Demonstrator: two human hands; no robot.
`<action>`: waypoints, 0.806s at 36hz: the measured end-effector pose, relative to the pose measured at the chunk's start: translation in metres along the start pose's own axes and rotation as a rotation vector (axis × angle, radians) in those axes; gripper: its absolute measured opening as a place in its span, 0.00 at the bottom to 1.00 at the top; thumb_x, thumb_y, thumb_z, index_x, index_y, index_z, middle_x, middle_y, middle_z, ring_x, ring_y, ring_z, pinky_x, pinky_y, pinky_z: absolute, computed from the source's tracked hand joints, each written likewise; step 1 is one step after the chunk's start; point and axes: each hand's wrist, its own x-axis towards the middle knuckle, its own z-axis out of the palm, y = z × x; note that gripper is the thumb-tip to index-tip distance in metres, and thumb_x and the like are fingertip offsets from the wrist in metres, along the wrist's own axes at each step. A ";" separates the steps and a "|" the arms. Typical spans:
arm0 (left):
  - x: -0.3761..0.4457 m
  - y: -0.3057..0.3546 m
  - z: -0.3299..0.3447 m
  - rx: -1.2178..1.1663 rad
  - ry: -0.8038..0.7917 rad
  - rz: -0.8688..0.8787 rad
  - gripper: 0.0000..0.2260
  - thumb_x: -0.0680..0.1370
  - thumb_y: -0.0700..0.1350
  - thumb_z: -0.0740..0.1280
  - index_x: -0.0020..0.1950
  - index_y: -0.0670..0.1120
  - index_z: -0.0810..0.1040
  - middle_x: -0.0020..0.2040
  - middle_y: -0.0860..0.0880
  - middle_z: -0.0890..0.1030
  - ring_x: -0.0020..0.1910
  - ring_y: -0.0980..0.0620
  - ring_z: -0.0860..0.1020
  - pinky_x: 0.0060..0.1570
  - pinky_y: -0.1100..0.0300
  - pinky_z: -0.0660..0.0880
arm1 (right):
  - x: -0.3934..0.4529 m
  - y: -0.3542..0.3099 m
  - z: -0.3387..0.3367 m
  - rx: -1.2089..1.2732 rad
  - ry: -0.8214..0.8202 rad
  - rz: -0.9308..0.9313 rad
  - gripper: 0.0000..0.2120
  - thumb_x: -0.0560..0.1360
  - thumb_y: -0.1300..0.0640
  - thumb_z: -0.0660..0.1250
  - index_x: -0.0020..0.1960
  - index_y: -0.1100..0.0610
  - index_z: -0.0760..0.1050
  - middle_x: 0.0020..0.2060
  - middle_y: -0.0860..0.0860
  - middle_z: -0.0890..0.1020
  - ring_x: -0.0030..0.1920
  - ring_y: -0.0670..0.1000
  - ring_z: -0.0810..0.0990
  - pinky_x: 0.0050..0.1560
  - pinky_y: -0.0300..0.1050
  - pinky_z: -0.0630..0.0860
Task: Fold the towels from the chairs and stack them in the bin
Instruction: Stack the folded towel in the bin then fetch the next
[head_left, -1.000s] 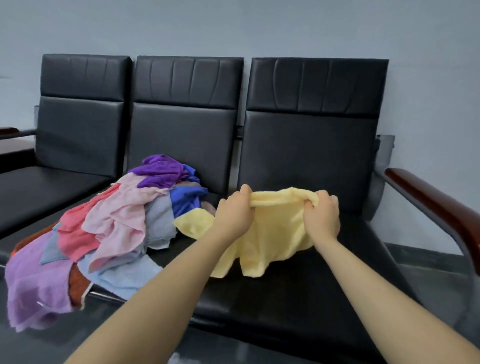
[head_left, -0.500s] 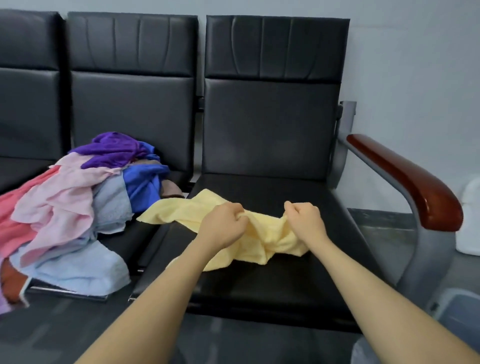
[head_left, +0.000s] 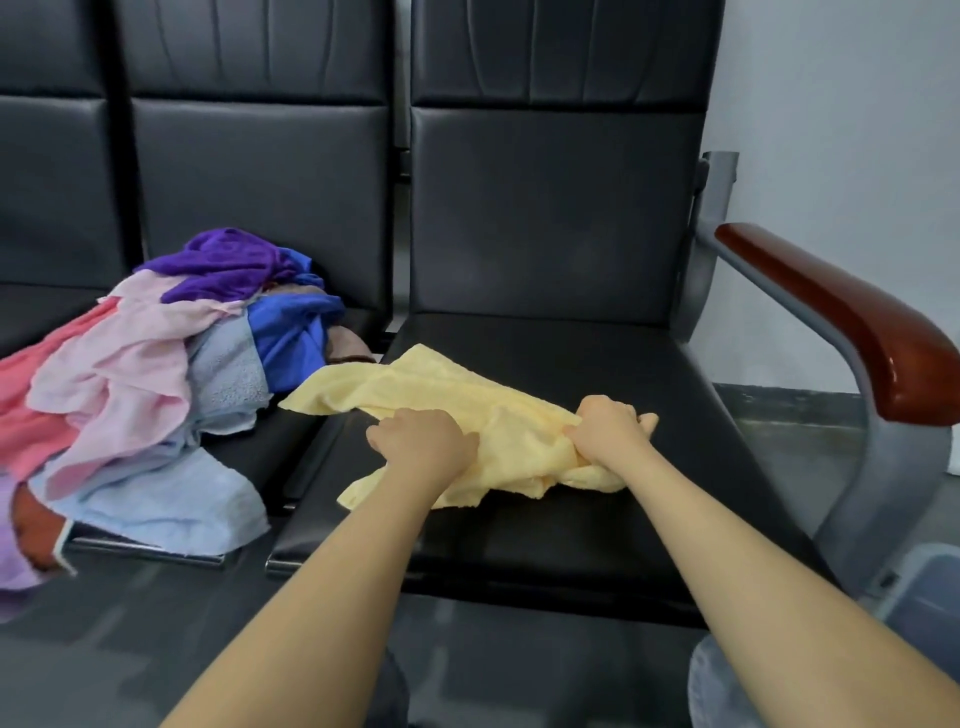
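From the head camera, a row of black padded chairs (head_left: 545, 218) is standing against a pale grey wall (head_left: 841, 104), over a dark floor (head_left: 810, 415). The right-end seat (head_left: 597, 364) is serving as the landmark. A yellow towel (head_left: 441, 395) is lying crumpled across the front of that seat, its left corner reaching over the gap toward the neighbouring seat. The left hand (head_left: 423, 441) is resting on the towel's near-left part, fingers curled into the cloth and gripping it. The right hand (head_left: 605, 428) is bunching the towel's right end, its fingers closed tightly around a fold. Left of the seat, a pile of towels (head_left: 171, 374) in purple, blue, pink, grey and light blue is spilling over the next chair's front edge. Right of the seat, a reddish-brown armrest (head_left: 841, 322) is sitting on a grey metal frame (head_left: 883, 493). Below that frame, at the lower right, the corner of a pale bin (head_left: 930, 597) is showing.
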 end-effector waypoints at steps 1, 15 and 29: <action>0.001 0.000 0.001 -0.045 -0.007 0.009 0.20 0.79 0.60 0.55 0.58 0.46 0.74 0.58 0.46 0.75 0.56 0.45 0.73 0.51 0.54 0.61 | 0.000 0.000 0.000 0.019 0.019 -0.006 0.06 0.77 0.56 0.59 0.52 0.53 0.72 0.46 0.51 0.77 0.54 0.55 0.74 0.59 0.52 0.60; -0.007 0.011 -0.022 -0.527 0.467 0.248 0.10 0.76 0.32 0.50 0.52 0.46 0.62 0.31 0.51 0.69 0.34 0.48 0.68 0.47 0.55 0.64 | -0.019 0.008 -0.020 0.548 0.539 -0.041 0.07 0.82 0.52 0.54 0.55 0.55 0.64 0.43 0.49 0.75 0.47 0.53 0.77 0.60 0.54 0.67; 0.006 0.021 -0.005 -0.567 0.083 0.247 0.23 0.80 0.42 0.58 0.73 0.44 0.55 0.49 0.53 0.74 0.51 0.49 0.71 0.65 0.50 0.59 | -0.015 0.030 -0.021 0.854 0.235 0.018 0.18 0.78 0.63 0.56 0.67 0.55 0.64 0.55 0.50 0.72 0.54 0.50 0.71 0.52 0.45 0.70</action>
